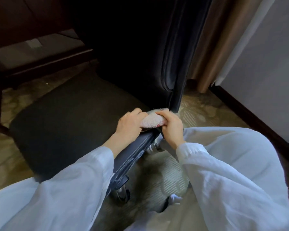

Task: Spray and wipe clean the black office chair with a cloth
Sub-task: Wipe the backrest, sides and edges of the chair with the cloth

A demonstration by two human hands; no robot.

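The cloth (153, 120), a pale, nubby terry rag bunched into a soft lump with a reddish patch at its lower edge, sits on the far end of the armrest (134, 151) of the black office chair (93, 114), just where the arm meets the backrest (172, 64). The left hand (129, 126) grips the cloth's left side with fingers curled down into the pile, and the right hand (171, 129) clamps its right side, fingers bent over the top and thumb tucked beneath. The armrest is a narrow padded bar in smooth dark leatherette with two lines of pale stitching along its length; a shiny metal support (154, 145) shows under it. The seat (60, 130) is broad, rounded at the corners and matte, with a fine woven look, while the backrest rises upright in glossier dark upholstery with raised piped seams. Loose, thin white sleeves (223, 172) cover both forearms. The chair stands on a patterned beige carpet (198, 112). To the right hang a tan curtain (215, 44) in soft folds and a white sheer (240, 39), beside a pale wall (265, 64) with a dark baseboard (250, 117). Dark wooden furniture (32, 64) stands at the left.
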